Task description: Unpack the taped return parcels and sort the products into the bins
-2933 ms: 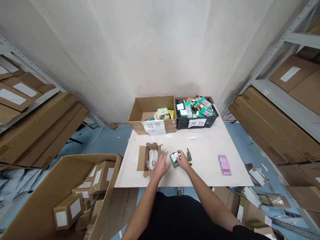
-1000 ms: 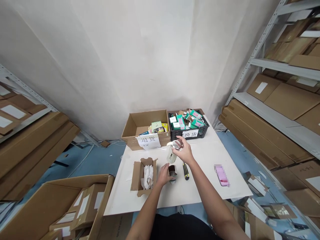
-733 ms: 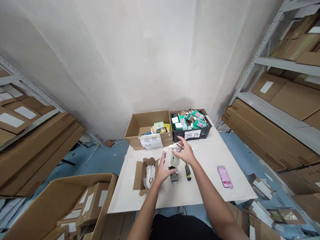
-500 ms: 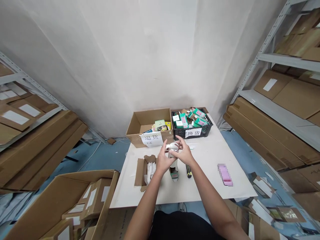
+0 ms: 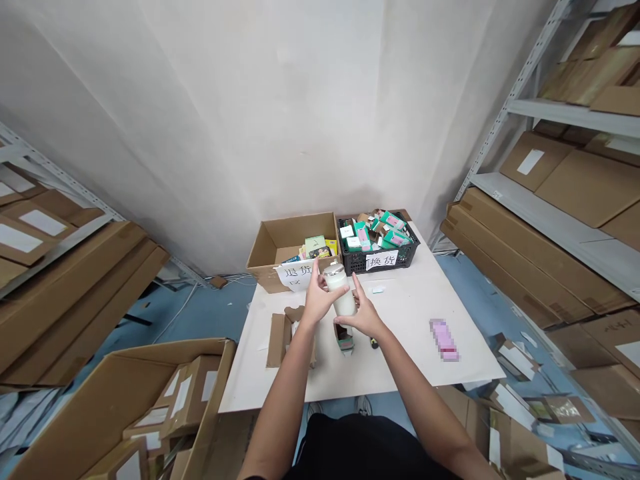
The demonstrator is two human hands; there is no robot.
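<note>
Over the middle of the white table (image 5: 410, 340) I hold a white bottle (image 5: 344, 300) with a shiny silvery top, its side facing me. My left hand (image 5: 319, 297) grips it near the top, thumb across the front. My right hand (image 5: 367, 313) is around its lower part from the right. Just below the hands is a small open green-and-white carton (image 5: 344, 341). A utility knife (image 5: 374, 343) lies by my right forearm, mostly hidden. Left of my left forearm stands a small open cardboard box (image 5: 278, 340) with white wrapping inside.
At the back are a labelled cardboard box (image 5: 260, 257) with small packages and a labelled black crate (image 5: 407, 257) of green cartons. A blurred pink item (image 5: 444, 340) lies on the right. A large carton (image 5: 125, 360) stands at lower left; loaded shelves (image 5: 555, 193) flank both sides.
The bottle has been turned so its white side shows instead of mostly its top. My right hand has moved down it. The utility knife is now largely covered by my right arm.
</note>
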